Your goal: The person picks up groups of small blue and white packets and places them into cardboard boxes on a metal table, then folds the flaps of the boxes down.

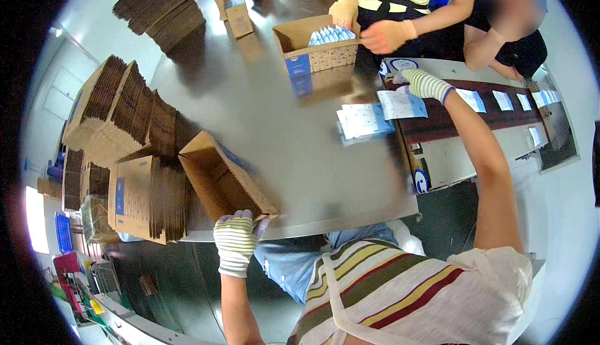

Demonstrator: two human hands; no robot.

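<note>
My left hand [236, 243], in a striped glove, grips the near rim of an open cardboard box [215, 179]. The box is tilted on the metal table's front edge, and its visible inside holds nothing. My right hand [426, 87], in a matching glove, reaches over the conveyor's left end with fingers stretched out and slightly apart. Right below its fingers lies a blue-and-white packet [403, 105], close to or touching them. Beside that packet, several similar packets [364, 122] overlap in a small pile on the table.
Stacks of flattened cartons [100, 110] line the left side. Across the metal table [300, 182], a co-worker's gloved hands [389, 36] are at a carton [325, 57] partly filled with packets. Spaced packets [502, 100] lie on the conveyor belt [437, 112]; another person sits beyond it.
</note>
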